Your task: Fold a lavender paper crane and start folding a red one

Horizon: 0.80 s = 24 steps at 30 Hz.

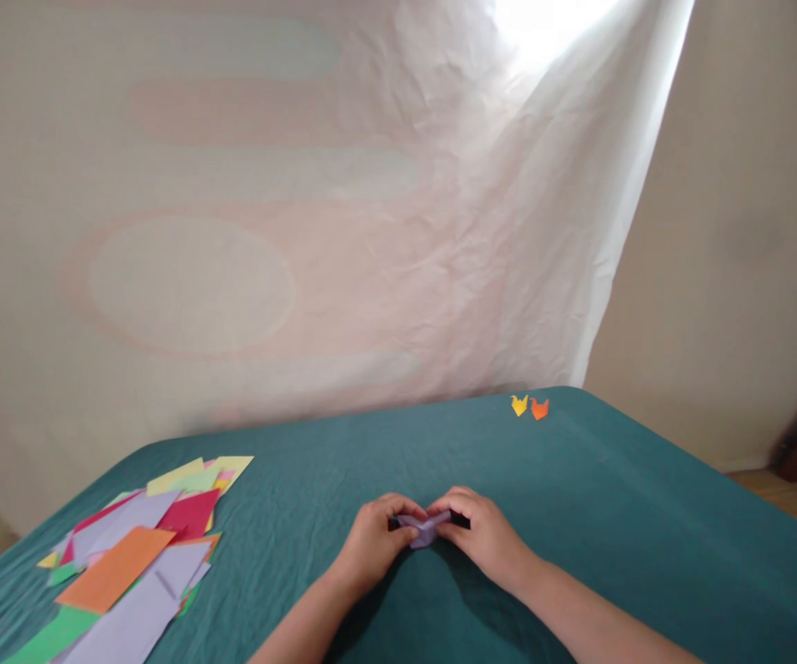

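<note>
Green cloth (302,489), near ctr.: we pinch a folded lilac paper (424,533) w/ L hand (374,539) and R hand (483,533), each closed on one side; colored sheets (119,568) lie L, yellow piece (519,406) and orange piece (541,409) sit far R, pale drape (371,286) behind.

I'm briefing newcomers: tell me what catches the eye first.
A pile of multicoloured paper sheets, at the left of the dark green tablecloth, likely stands out first. Next comes the small folded purple paper held by the left hand and right hand, front centre. A tiny yellow folded paper and orange folded paper sit rightward, near the far edge.
</note>
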Each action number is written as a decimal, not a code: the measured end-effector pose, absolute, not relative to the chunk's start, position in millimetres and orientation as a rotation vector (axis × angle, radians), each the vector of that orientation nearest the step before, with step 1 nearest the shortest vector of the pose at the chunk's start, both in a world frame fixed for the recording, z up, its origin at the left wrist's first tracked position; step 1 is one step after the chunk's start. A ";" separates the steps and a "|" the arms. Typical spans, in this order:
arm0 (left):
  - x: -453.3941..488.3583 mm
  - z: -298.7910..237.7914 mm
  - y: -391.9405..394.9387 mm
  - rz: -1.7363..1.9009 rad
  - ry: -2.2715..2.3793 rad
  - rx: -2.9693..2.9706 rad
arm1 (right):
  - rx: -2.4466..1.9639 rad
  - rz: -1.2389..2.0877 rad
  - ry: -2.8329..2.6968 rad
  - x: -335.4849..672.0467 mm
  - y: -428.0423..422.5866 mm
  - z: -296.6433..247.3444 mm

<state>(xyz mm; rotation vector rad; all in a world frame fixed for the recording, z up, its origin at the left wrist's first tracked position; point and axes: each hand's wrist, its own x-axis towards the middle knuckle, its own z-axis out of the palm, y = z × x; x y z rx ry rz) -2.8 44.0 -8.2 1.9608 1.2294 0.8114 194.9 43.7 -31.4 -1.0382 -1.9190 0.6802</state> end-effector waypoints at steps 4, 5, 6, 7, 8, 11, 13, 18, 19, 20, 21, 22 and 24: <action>-3.0 -11.9 45.5 0.837 1.157 1.859 | -1.057 0.660 -1.903 195.0 44.6 -33.0; -3.3 -12.7 46.4 0.844 1.145 1.831 | -1.050 0.662 -1.899 195.0 44.4 -32.9; -3.6 -13.3 47.4 0.851 1.135 1.801 | -1.037 0.666 -1.891 194.9 44.0 -32.4; -4.0 -13.9 48.6 0.859 1.122 1.768 | -1.018 0.673 -1.881 194.7 43.3 -31.7; -4.3 -14.4 49.7 0.867 1.102 1.732 | -0.998 0.684 -1.874 194.3 42.4 -30.8; -4.2 -14.9 51.9 0.901 1.003 1.623 | -0.960 0.720 -1.875 192.4 39.0 -28.0; -3.2 -13.9 52.0 0.933 0.955 1.576 | -0.965 0.738 -1.867 191.1 37.6 -26.9; 0.5 -5.6 47.7 1.124 1.030 1.554 | -1.008 0.761 -1.754 191.8 39.9 -25.6; 1.3 -3.5 46.3 1.129 1.015 1.546 | -1.019 0.766 -1.727 192.5 40.5 -25.2; 2.3 -1.7 44.8 1.112 0.981 1.533 | -1.028 0.775 -1.701 193.1 40.8 -24.7; 3.4 -0.4 43.2 1.085 0.937 1.515 | -1.031 0.786 -1.681 193.5 40.7 -24.0; 4.8 0.2 41.6 1.053 0.894 1.492 | -1.030 0.799 -1.667 193.8 40.3 -23.2; 8.1 -0.9 38.9 1.008 0.851 1.445 | -1.016 0.825 -1.666 193.5 38.7 -21.2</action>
